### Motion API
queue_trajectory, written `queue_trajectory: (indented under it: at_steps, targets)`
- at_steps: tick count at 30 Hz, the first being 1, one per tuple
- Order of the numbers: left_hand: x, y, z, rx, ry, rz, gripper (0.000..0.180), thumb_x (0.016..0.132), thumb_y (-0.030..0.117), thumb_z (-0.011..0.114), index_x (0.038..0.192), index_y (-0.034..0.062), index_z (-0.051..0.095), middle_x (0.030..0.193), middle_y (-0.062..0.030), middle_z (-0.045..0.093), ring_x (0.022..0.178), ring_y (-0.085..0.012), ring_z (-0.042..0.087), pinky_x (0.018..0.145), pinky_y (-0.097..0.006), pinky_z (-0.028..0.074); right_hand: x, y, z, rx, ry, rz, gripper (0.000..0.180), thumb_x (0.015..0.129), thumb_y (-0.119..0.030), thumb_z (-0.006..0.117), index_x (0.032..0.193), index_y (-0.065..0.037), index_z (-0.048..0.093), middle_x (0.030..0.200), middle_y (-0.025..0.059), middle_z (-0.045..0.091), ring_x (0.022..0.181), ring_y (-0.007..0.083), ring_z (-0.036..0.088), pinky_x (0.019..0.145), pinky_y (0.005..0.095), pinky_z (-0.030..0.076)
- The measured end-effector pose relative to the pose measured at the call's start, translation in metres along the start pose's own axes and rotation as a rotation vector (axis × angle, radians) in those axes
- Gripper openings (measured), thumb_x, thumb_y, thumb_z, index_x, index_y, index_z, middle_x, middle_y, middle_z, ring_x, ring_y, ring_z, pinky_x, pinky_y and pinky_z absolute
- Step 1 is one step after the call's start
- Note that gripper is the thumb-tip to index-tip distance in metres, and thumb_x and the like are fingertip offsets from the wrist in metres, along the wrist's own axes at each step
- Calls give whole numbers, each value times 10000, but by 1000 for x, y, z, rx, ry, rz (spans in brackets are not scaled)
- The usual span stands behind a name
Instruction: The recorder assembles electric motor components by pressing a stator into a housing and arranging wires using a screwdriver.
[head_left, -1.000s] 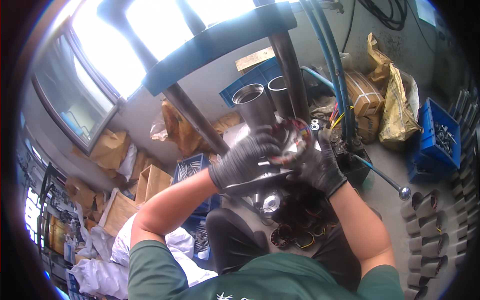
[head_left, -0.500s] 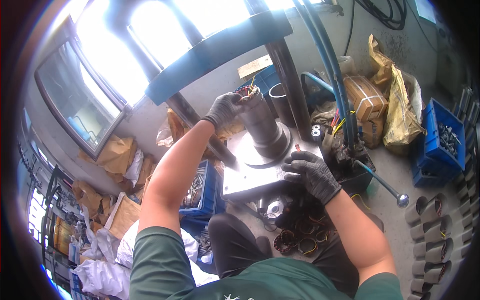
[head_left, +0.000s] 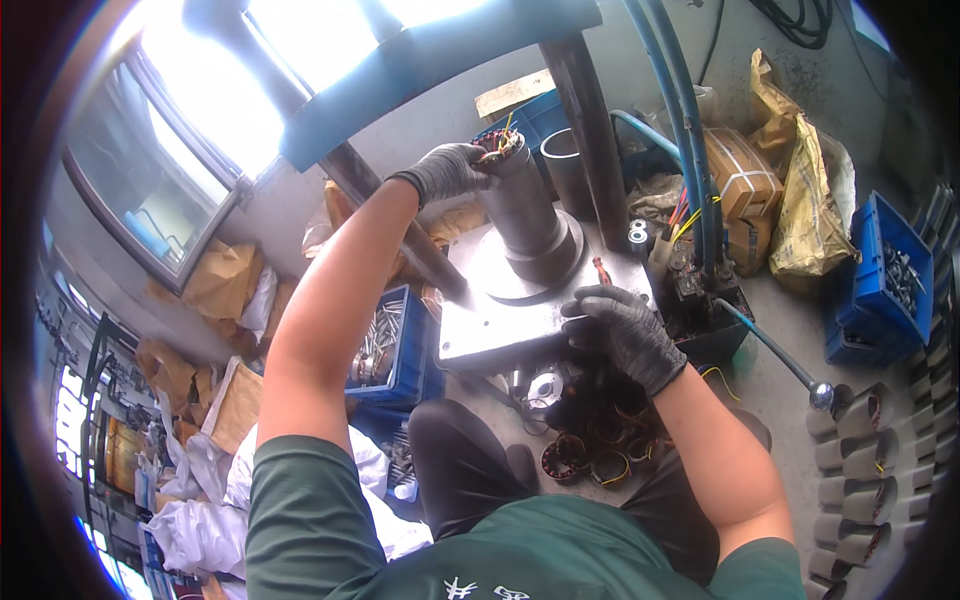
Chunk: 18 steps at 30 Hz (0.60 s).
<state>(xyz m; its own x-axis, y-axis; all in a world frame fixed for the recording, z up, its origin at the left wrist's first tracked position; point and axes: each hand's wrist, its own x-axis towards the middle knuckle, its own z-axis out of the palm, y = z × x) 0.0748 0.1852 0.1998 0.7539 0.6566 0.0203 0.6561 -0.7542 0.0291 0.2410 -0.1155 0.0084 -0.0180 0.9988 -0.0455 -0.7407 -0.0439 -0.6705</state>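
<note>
**Inspector:** Since half a second ago, little has shifted: the left hand (head_left: 447, 172) remains at the top of the steel cylinder (head_left: 525, 215), and the right hand (head_left: 622, 335) has settled further onto the near edge of the press plate (head_left: 500, 330).

**Second:** State of each grip?

**Inspector:** Left grip, gloved, is closed over the wound stator (head_left: 502, 150) seated on the cylinder's top, upper centre of the frame. Right grip lies flat and spread on the plate, holding nothing.

**Second:** Handling?

**Inspector:** I judge the stator rigid and fairly heavy for its bulk: a laminated iron core with copper windings. The wire leads sticking out of the top look easily bent or nicked. Hold should be on the outer iron ring, not the wires.

**Second:** Orientation?

**Inspector:** Its axis runs in line with the cylinder, upright off the plate, leaning toward the upper left in the picture through lens bend. Leads point upward.

**Second:** Surroundings?

**Inspector:** More stators (head_left: 600, 450) lie piled below the plate, lower centre; a blue crate of metal parts (head_left: 385, 345) sits left of it.
</note>
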Motion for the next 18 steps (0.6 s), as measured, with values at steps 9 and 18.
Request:
queue_trajectory:
  at_steps: [9, 18]
  targets:
    - [15, 8, -11, -83, -140, -53, 499, 754, 406, 860, 1056, 24, 752, 812, -73, 679, 766, -188, 650, 731, -367, 527, 3, 10, -5, -94, 29, 18, 330, 938, -138, 710, 1224, 2, 624, 1027, 118, 730, 813, 194, 716, 751, 321, 612]
    - [32, -9, 1, -141, -191, -125, 475, 746, 406, 890, 1073, 85, 762, 838, -66, 680, 789, -198, 622, 772, -375, 526, 2, 10, -9, -173, 0, 41, 320, 953, -143, 685, 1243, -18, 636, 1120, 149, 727, 904, 241, 731, 802, 369, 624]
